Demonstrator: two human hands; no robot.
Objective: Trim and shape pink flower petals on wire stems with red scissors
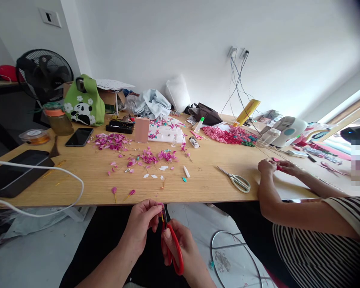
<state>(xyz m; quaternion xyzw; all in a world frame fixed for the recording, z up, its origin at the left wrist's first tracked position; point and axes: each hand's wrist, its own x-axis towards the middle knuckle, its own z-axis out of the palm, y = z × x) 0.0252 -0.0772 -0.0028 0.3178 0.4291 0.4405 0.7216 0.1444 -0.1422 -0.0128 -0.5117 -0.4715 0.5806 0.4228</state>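
Observation:
My left hand [142,222] pinches a small pink-purple flower [161,205] with a yellow stem, just below the table's front edge. In my right hand [184,244] are red-handled scissors [177,252], their dark blades pointing up beside the flower's stem. Whether the blades touch the stem cannot be made out. Two more pink buds on yellow stems, one upright [114,191] and one slanted [131,193], lie near the edge. Beyond them spread loose pink petals [149,157], white leaf shapes [154,176], a teal leaf [184,179] and a white tube [186,172].
A co-worker's hands [277,166] handle something pink at the right. White-handled scissors [240,183] lie between us. A white cable [78,176] loops over the table's left edge. Phone [79,137], jar [58,122], green bag [90,104] and pink-red beadlike heap [228,135] stand farther back.

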